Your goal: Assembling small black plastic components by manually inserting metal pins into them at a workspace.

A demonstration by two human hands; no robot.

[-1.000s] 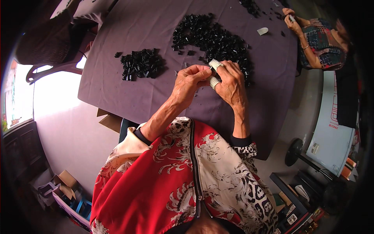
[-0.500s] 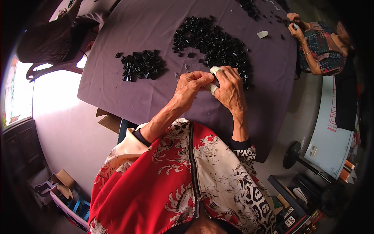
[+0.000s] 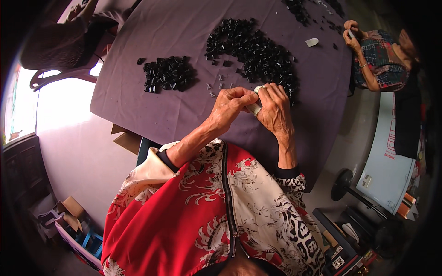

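Over the near part of the table, my left hand (image 3: 229,108) is closed in a pinch, its thumb and fingertips meeting those of my right hand (image 3: 275,109). The right hand is closed too, with white coverings (image 3: 254,108) on its thumb and a finger. Whatever lies between the fingertips is hidden. Just beyond the hands spreads a large heap of small black plastic-looking pieces (image 3: 264,57). A smaller pile of similar black pieces (image 3: 168,74) sits to the left. Several tiny grey bits (image 3: 220,77) lie between the two piles.
A purple-brown cloth (image 3: 133,101) covers the table. Across it lies a loose white fingertip-shaped piece (image 3: 311,42). At the right edge another person (image 3: 380,60) works with both hands raised; a second person (image 3: 57,46) sits at far left. Boxes (image 3: 73,211) stand on the floor.
My left hand has come slightly right, and the fingertips are closer together. The dark spot seen between them is now covered. More grey bits show beside the left hand.
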